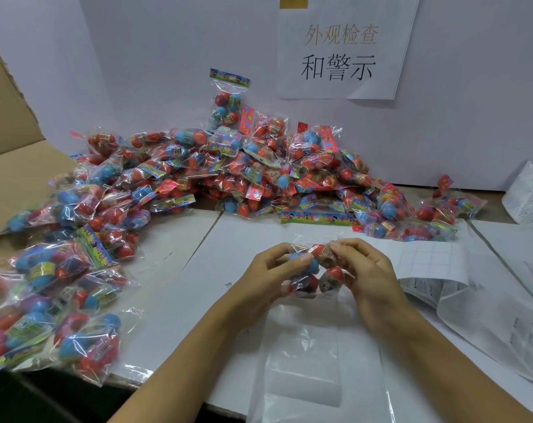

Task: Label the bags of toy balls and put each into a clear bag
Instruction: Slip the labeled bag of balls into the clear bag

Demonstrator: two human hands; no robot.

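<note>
We see the left hand [270, 271] and the right hand [367, 270] both gripping one bag of toy balls [315, 270] (red and blue) above a clear bag [305, 352] on the worktop [173, 270]

One head-worn wide-angle camera looked forward and down, close over the white flat table [173, 254], facing the pale back wall [173, 56] beyond.

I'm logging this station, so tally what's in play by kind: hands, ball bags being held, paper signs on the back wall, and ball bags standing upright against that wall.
Hands: 2, left hand and right hand
Held ball bag: 1
Paper sign: 1
Upright ball bag: 1
Total: 5
</note>
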